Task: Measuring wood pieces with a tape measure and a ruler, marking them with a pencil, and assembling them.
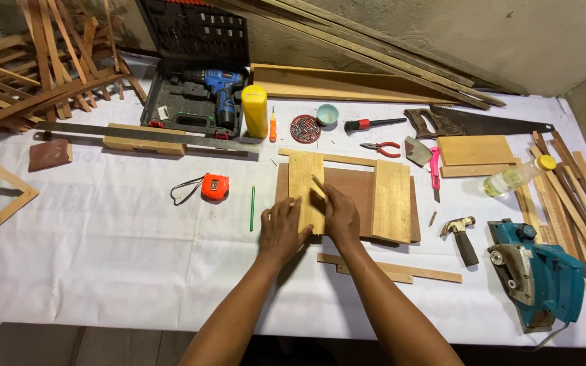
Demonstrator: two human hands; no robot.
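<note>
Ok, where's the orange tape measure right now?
In the head view, the orange tape measure lies on the white table cover, left of the green pencil and of the left hand.

Pale plank (305, 190): bare wood, matt, light grain, lying on darker, smoother brown board (350, 193); second pale plank (392, 201) same unfinished wood. Table cover (116, 251): white cloth or sheet, matt, slightly creased. Saw blade (493, 124): dull grey metal; circular saw (540, 274): glossy teal plastic w/ metal guard.
</note>
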